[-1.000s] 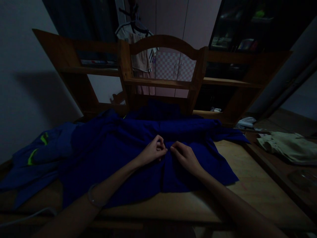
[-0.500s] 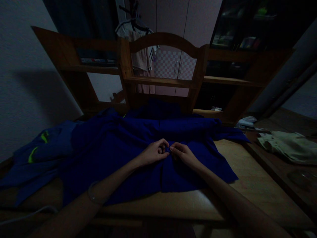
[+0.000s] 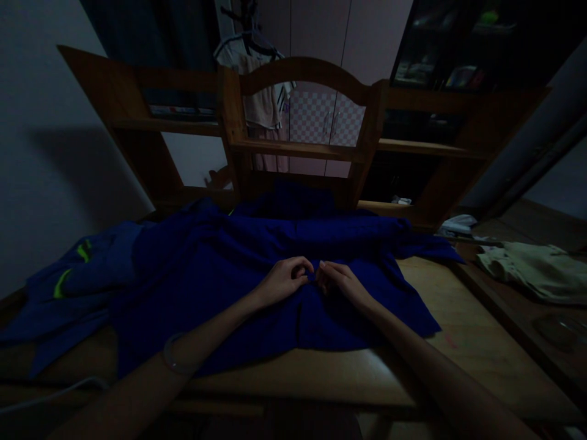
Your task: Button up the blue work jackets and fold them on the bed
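A dark blue garment [image 3: 220,269], likely a jacket or shirt, lies spread over the wooden desk, its lower edge near the desk's front. My left hand [image 3: 287,281] is closed in a pinch on the garment's front, at the middle seam. Just to its right, my right hand [image 3: 342,284] has its fingers curled and pressed together, close to the left fingertips and over the same seam. What lies between the right fingertips is too dark and small to make out.
The wooden desk [image 3: 458,318] shows at the right and front. A wooden shelf frame [image 3: 298,148] rises behind it. A lighter blue garment with yellow-green marks [image 3: 98,263] lies left, and folded pale green cloth [image 3: 534,269] right. A white cable [image 3: 59,391] runs at lower left.
My right fingers have drawn slightly away from the left fingertips, opening a small gap, and have curled more. The left hand keeps its pinch nearly in place.
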